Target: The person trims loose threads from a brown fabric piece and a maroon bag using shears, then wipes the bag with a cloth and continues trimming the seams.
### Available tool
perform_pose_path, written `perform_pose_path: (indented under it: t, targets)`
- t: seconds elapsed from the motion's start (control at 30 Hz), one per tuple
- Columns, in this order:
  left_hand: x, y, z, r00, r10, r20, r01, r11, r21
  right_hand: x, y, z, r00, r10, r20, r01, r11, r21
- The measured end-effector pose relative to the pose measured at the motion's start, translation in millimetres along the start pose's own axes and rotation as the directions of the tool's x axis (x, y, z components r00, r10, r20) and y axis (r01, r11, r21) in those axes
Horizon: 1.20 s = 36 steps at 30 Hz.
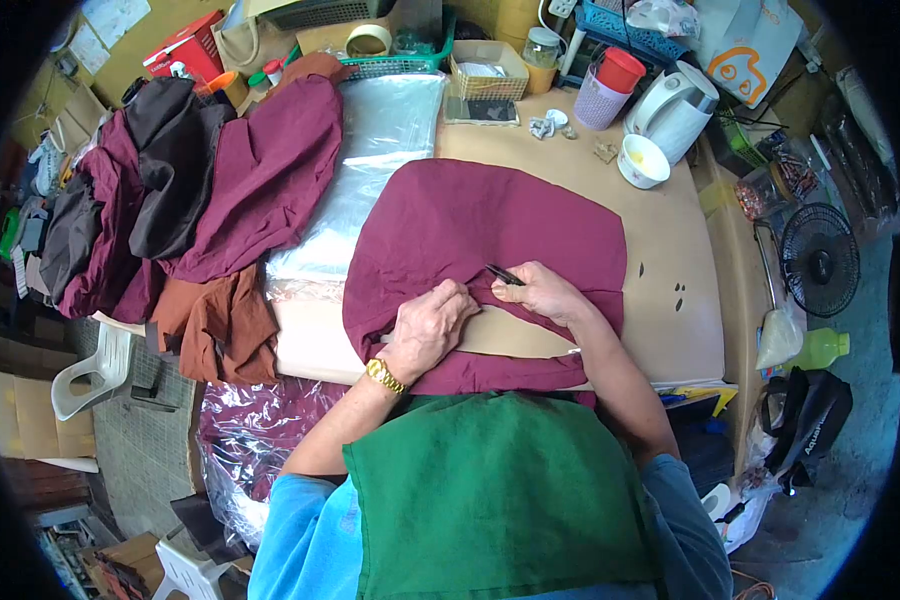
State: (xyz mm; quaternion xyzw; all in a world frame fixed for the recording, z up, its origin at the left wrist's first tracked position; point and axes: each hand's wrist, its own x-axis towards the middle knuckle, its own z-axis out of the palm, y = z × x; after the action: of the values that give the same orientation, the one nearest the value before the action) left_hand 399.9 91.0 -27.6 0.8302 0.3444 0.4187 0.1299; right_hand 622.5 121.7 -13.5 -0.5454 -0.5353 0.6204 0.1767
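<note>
A maroon fabric piece (470,215) lies spread on the tan tabletop, with a long opening near its front edge where the table shows through. My left hand (430,325), with a gold watch at the wrist, pinches the fabric at the edge of this opening. Just to its right, my right hand (542,292) is closed around a small black tool (505,275), whose tip points up and left over the fabric. What the tool is, I cannot make out. The fingertips of both hands are partly hidden in the folds.
Maroon and black garments (270,160) are piled at the left beside clear plastic bags (390,120). Along the back stand a basket (488,72), a white kettle (672,112) and a white bowl (643,162). A black fan (819,260) is at the right.
</note>
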Motion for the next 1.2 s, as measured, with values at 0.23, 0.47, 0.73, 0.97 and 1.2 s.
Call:
perform_pose_path:
  t: [0.23, 0.47, 0.73, 0.97, 1.2]
  targets:
    - [-26.7, 4.3, -12.7, 0.986, -0.166, 0.027, 0.167, 0.983, -0.074, 3.3, 6.3, 5.0, 0.992, -0.122, -0.013, 0.119, 0.985, -0.124]
    - [-33.4, 0.9, -9.9, 0.977, -0.214, 0.017, 0.214, 0.973, -0.081, -37.2, -25.6, 35.2, 0.737, -0.646, -0.198, 0.411, 0.661, -0.628]
    - [-34.1, -1.1, -10.7, 0.978, -0.202, 0.045, 0.207, 0.967, -0.148, -30.8, -22.2, 32.8, 0.624, -0.74, 0.251, 0.468, 0.096, -0.879]
    - [-34.0, -1.1, -10.9, 0.979, -0.2, 0.043, 0.204, 0.967, -0.153, -16.5, -24.0, 41.5, 0.472, -0.817, 0.332, 0.419, -0.123, -0.899]
    - [-35.8, 0.3, -13.0, 0.973, -0.221, 0.067, 0.231, 0.946, -0.229, -19.7, -22.8, 40.2, 0.502, -0.796, 0.337, 0.417, -0.118, -0.901]
